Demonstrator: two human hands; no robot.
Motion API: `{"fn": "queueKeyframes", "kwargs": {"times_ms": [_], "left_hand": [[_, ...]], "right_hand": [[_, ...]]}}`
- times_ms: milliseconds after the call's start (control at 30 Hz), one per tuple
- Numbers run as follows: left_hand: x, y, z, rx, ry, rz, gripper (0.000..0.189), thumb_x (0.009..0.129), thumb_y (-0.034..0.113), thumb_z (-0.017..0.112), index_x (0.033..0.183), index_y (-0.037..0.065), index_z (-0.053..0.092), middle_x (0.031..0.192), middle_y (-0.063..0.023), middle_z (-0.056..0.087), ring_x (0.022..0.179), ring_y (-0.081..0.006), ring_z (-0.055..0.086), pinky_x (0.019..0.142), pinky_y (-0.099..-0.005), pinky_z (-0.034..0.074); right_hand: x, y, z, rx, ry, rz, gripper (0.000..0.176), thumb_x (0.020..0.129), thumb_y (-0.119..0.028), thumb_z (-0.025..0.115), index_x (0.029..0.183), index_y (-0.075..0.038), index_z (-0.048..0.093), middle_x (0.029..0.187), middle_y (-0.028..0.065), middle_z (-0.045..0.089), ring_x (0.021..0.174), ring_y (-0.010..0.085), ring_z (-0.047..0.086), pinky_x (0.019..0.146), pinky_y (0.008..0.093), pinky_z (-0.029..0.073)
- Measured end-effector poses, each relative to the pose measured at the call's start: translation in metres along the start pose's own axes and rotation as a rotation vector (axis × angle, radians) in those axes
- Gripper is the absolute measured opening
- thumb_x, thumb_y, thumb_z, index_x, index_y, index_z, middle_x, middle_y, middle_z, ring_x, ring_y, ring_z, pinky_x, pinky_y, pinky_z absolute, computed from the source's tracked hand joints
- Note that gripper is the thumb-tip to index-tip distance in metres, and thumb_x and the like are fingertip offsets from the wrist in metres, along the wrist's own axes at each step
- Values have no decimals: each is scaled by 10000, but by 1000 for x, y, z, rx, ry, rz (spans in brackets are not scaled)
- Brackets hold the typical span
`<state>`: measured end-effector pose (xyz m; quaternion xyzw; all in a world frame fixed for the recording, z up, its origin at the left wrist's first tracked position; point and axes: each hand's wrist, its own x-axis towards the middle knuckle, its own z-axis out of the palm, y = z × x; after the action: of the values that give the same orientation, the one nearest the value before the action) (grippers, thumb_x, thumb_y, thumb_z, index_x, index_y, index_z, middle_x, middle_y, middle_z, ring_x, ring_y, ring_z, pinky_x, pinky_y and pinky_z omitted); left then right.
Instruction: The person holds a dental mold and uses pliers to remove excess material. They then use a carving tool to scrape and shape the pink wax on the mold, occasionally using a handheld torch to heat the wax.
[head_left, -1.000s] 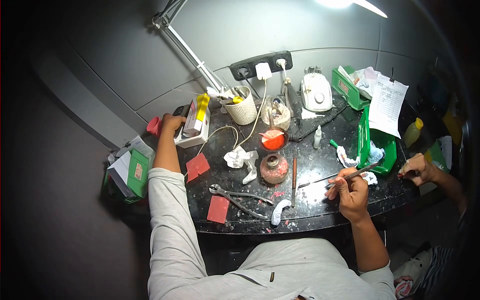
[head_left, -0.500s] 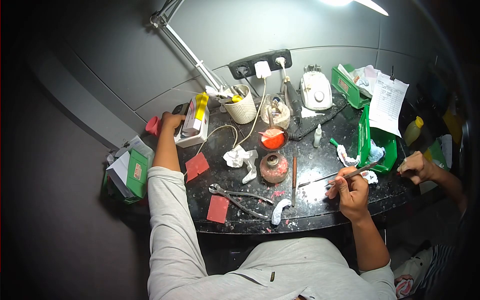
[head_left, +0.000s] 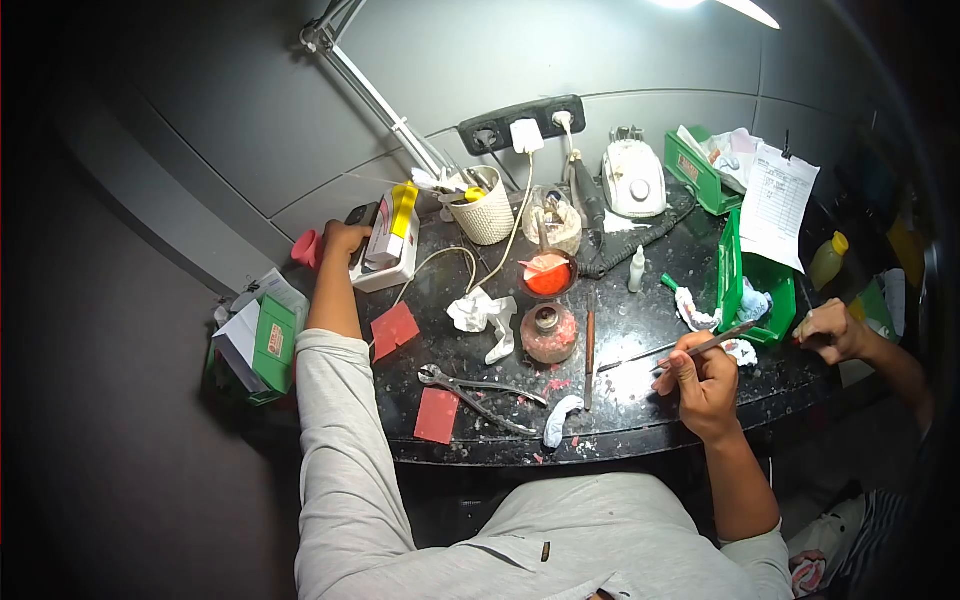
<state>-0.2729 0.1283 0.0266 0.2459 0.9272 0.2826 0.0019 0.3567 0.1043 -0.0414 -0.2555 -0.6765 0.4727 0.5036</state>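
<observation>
My right hand [head_left: 708,388], raised over the front right of the bench, is closed on a slim dark wax knife [head_left: 722,338] that slants up to the right. Beneath it, a second thin metal tool [head_left: 635,357] lies on the bench. My left hand [head_left: 346,238] reaches to the far left, beside a white box [head_left: 386,262] and right at a dark phone-like object [head_left: 362,214]; its fingers are mostly hidden. A pink rubber bowl [head_left: 306,249] sits next to that wrist. In mid-bench are a small pan of red wax [head_left: 549,281] and a wax-spattered spirit burner [head_left: 548,338].
Pliers [head_left: 470,388], pink wax sheets [head_left: 436,415] and crumpled tissue [head_left: 482,312] lie around. A green bin [head_left: 770,322] with plaster models stands right, near another person's hand [head_left: 832,331]. Cables run from a socket strip [head_left: 522,125]; a lamp arm [head_left: 375,95] rises behind.
Almost nothing differs. Both hands keep their places, and the view has shifted very slightly.
</observation>
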Motion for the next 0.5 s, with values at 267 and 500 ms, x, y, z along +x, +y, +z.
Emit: {"fn": "queueKeyframes", "kwargs": {"times_ms": [267,500], "left_hand": [[9,-3,3,-36,-79,-7,575,607,258,903,1021,-99,726,1021,-253,743,880,-322,754,762,-422,589],[11,-6,7,27,-89,12,661,682,332,875,1148,-93,678,1120,-279,715,994,-363,733,856,-441,577]], "right_hand": [[0,-1,0,-29,3,0,180,1022,-151,626,943,7,590,642,54,657,581,127,691,527,231,531],[0,-3,0,-60,-11,-26,166,1019,-137,630,946,7,589,631,55,660,574,126,687,520,228,517]]}}
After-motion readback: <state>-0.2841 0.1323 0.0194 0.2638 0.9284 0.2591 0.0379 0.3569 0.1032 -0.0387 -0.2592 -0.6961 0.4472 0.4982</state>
